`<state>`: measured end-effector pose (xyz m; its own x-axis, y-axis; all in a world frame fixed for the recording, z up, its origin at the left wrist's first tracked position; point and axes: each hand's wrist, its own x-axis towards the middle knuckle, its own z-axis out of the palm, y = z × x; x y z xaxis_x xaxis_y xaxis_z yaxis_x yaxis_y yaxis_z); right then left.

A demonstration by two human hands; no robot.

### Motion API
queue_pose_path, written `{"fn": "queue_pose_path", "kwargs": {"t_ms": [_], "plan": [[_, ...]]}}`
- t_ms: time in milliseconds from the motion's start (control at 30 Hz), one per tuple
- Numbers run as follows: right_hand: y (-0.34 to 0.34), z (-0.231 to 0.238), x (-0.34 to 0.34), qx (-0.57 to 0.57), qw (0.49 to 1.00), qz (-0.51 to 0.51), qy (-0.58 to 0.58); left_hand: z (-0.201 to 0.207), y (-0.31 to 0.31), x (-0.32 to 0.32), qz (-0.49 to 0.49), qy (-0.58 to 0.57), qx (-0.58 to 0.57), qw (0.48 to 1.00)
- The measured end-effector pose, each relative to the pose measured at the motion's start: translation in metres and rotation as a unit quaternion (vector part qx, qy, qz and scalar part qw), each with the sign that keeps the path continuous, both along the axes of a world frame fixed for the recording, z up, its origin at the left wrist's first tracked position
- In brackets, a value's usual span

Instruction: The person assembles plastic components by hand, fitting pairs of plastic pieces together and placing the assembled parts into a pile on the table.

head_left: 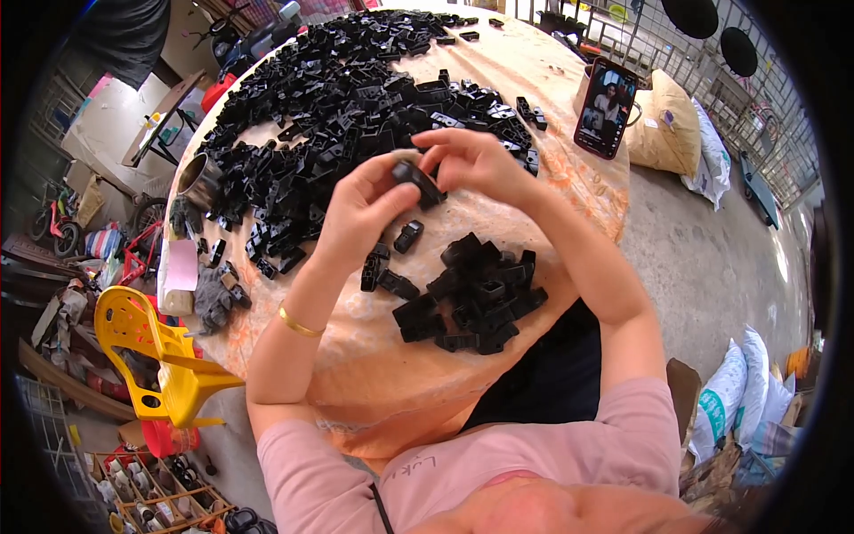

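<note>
Over the near middle of the round table, a small black plastic part (418,184) is held up between my hands. My left hand (366,198) pinches it between thumb and fingers. My right hand (480,167) is closed at its right side with curled fingertips against it; their exact grip is partly hidden. Beyond my hands spreads a big heap of similar black plastic parts (311,116). Closer to me lies a smaller pile of black parts (485,298). A few loose black parts (408,237) lie between that pile and my left wrist.
An orange-patterned cloth (356,378) covers the table. A phone (606,109) stands upright at the right edge. On the left are a metal cup (197,176), a pink paper (182,265) and grey gloves (216,298). A yellow chair (169,360) stands beside the table; sacks (663,125) sit at right.
</note>
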<state>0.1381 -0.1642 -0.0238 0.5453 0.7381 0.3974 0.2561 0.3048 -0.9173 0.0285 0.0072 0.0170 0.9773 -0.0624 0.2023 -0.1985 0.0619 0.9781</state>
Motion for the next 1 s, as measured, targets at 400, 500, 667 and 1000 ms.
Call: {"fn": "queue_pose_path", "kwargs": {"t_ms": [400, 500, 667, 1000], "plan": [[0.006, -0.020, -0.008, -0.245, 0.824, -0.224, -0.459, -0.002, -0.002, -0.027, 0.046, -0.119, 0.593, 0.795], [0.004, -0.010, -0.003, -0.205, 0.879, -0.243, -0.356, -0.020, 0.001, -0.025, 0.098, -0.110, 0.692, 0.707], [-0.001, -0.001, 0.000, -0.145, 0.921, -0.274, -0.238, -0.018, 0.009, -0.015, 0.050, -0.095, 0.640, 0.761], [0.008, 0.000, -0.014, -0.090, 0.943, -0.245, -0.207, -0.020, 0.034, 0.002, 0.125, -0.180, 0.662, 0.717]]}}
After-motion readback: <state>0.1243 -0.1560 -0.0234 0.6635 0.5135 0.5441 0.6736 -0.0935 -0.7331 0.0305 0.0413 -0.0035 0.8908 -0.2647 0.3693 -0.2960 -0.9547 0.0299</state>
